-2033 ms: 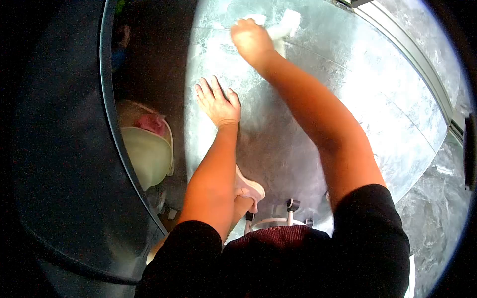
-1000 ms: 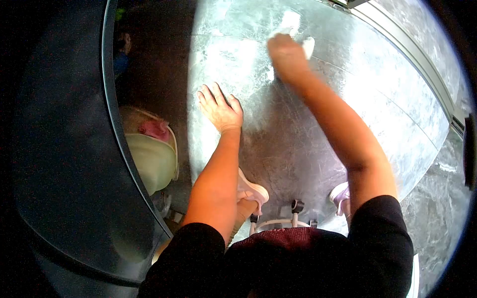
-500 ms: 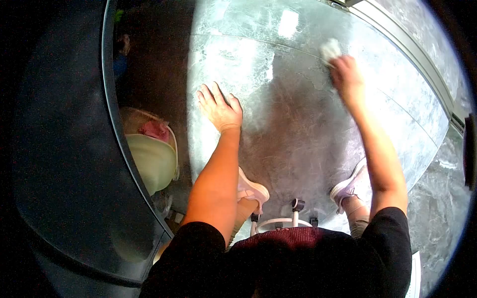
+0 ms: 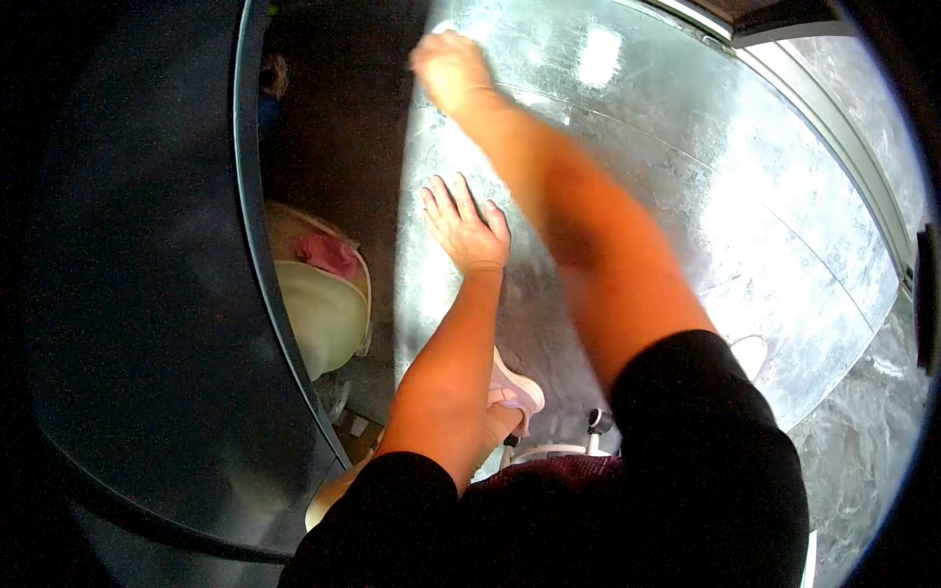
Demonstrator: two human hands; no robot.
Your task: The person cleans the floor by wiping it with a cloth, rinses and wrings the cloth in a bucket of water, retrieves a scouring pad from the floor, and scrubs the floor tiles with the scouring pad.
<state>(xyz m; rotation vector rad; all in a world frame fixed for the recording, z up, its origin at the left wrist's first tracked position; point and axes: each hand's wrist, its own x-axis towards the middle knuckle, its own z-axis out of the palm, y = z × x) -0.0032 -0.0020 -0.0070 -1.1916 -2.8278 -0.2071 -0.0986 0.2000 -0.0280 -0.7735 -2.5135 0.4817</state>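
My left hand [image 4: 467, 230] lies on the shiny, streaked grey surface [image 4: 608, 127] with its fingers spread, holding nothing. Beyond it, near the surface's far left edge, my right hand [image 4: 453, 71] is closed, its arm stretched across in front of me. A small bit of a white cloth [image 4: 443, 26] shows at its fingertips; the rest is hidden by the hand.
A pale bucket [image 4: 319, 318] with a pink cloth [image 4: 328, 255] stands in the dark gap at left. Nearer left is a large black panel [image 4: 137, 245]. A shoe [image 4: 517, 392] and a stool's caster [image 4: 599, 421] show below. A frame rail [image 4: 833, 127] borders the right.
My right hand has swept from the upper right across to the upper left with the white cloth. My left hand remains flat on the surface. The view has shifted slightly.
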